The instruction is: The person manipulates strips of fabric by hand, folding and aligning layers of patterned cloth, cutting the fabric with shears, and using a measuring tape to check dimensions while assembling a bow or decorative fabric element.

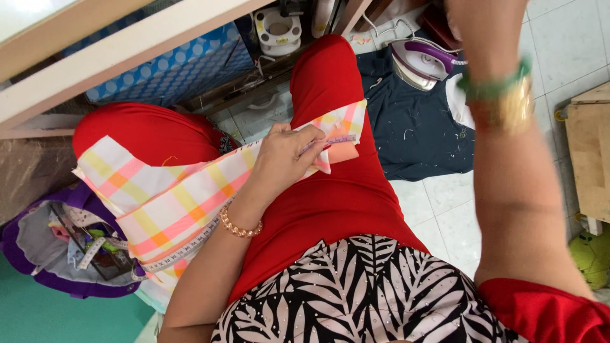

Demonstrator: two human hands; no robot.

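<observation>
A strip of white fabric with pink, orange and yellow checks (171, 200) lies across my lap on red trousers. My left hand (283, 159) presses its folded right end against my thigh, pinching the cloth together with a measuring tape (190, 244) that runs along the strip's lower edge. An orange fabric piece (343, 151) peeks out under the fingertips. My right hand (473, 16) is raised at the top edge, mostly out of view; I see the wrist with a green bangle and gold watch. Whether it holds anything is hidden.
A purple and white iron (422, 60) rests on dark blue cloth (413, 127) on the tiled floor. A purple bag (38, 254) of sewing items sits at left. A wooden table edge (127, 44) crosses the top; a wooden board (588, 152) is at right.
</observation>
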